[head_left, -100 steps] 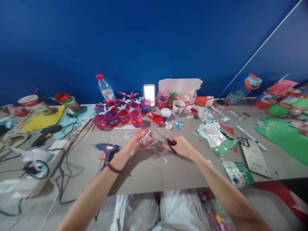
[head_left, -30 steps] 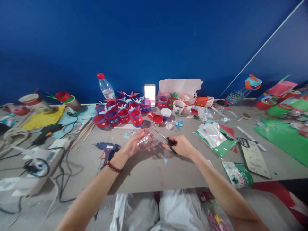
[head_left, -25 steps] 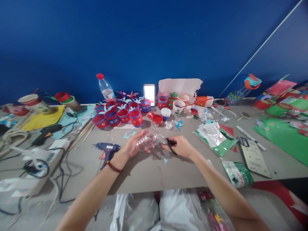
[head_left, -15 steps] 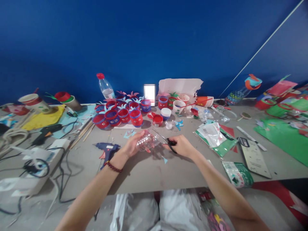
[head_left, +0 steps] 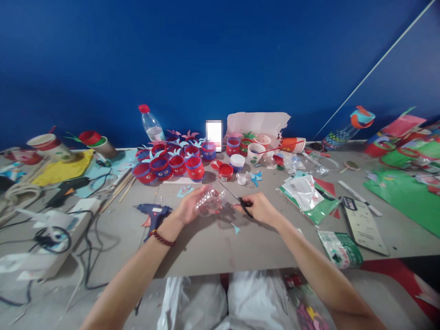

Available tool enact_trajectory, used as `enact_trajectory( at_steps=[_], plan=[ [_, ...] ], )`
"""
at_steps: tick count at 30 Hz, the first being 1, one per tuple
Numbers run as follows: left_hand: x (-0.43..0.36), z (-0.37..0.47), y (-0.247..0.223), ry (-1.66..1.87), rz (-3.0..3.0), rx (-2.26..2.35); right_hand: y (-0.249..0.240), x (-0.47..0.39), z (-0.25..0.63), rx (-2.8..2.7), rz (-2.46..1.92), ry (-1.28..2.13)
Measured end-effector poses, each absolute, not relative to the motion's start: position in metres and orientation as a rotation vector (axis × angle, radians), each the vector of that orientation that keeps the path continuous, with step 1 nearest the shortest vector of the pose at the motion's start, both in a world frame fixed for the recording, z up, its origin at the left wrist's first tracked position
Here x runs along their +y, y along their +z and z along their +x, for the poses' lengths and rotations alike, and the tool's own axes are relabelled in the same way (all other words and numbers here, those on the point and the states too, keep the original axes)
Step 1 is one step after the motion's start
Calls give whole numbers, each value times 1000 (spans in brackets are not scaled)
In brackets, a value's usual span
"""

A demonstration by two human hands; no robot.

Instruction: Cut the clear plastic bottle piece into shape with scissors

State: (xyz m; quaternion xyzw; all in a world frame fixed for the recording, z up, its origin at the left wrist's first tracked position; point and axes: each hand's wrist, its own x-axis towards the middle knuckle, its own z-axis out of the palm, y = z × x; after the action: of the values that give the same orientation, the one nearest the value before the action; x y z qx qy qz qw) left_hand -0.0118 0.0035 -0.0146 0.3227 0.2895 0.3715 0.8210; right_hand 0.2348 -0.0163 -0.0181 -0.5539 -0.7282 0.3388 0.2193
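The left hand holds a clear plastic cup tipped sideways, and just right of it the right hand grips scissors, blades slanting toward its far edge.

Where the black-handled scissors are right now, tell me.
In the head view, the black-handled scissors are in the right hand, just right of the clear plastic piece held in the left hand.

Glue gun left of the scissors
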Motion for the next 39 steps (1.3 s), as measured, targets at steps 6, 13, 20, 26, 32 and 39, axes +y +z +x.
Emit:
enact_trajectory(
  at_steps=[6, 13, 20, 26, 32, 39],
  plan=[
    [4, -8, -10, 810, 715, 677, -20, -16, 236, -1945, -1582, 997],
    [6, -9, -14, 880, 809, 657, -23, -14, 237, -1907, -1612, 1038],
    [5, -7, -15, 916, 943, 711, -27, -14, 239, -1867, -1509, 1233],
    [5, -5, -21, 905, 1051, 790, -24, -15, 237, -1941, -1492, 1202],
    [6, -5, -27, 874, 1055, 780, -25, -15, 237, -1994, -1527, 1034],
    [4, -4, -20, 855, 1001, 760, -25, -16, 237, -1980, -1534, 990]
  ],
)
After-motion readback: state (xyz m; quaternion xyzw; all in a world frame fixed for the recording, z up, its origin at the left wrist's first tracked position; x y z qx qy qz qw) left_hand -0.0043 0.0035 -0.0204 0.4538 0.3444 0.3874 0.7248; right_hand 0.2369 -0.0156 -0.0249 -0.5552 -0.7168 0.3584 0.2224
